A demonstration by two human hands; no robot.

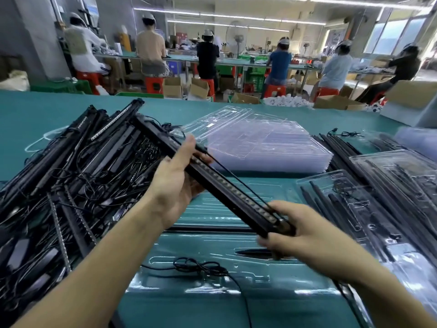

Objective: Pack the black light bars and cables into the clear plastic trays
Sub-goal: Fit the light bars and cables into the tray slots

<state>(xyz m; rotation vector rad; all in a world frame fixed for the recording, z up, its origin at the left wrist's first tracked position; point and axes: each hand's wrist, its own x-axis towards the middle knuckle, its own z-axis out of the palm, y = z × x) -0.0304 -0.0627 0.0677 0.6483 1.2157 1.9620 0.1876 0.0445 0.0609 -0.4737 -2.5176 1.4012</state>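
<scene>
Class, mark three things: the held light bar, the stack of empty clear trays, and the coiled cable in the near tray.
light bar (227,185), head view, midway along its length.
stack of trays (267,143), head view, top tray's flat face.
coiled cable (201,266), head view, its bundled loops.

Your single camera rode on your head and faced forward and down, along your bare forearms, close above the green table (71,110). Your left hand (176,183) and right hand (305,230) sat near the middle of its wide view, with the light bar (227,185) they gripped slanting across the centre. Left of the left hand the frame took in the pile of bars (78,162) up to its edge; right of the right hand, the filled trays (390,185). Beyond both hands it reached the stack of empty trays (272,147) and, far off, a row of seated workers (208,55).
</scene>
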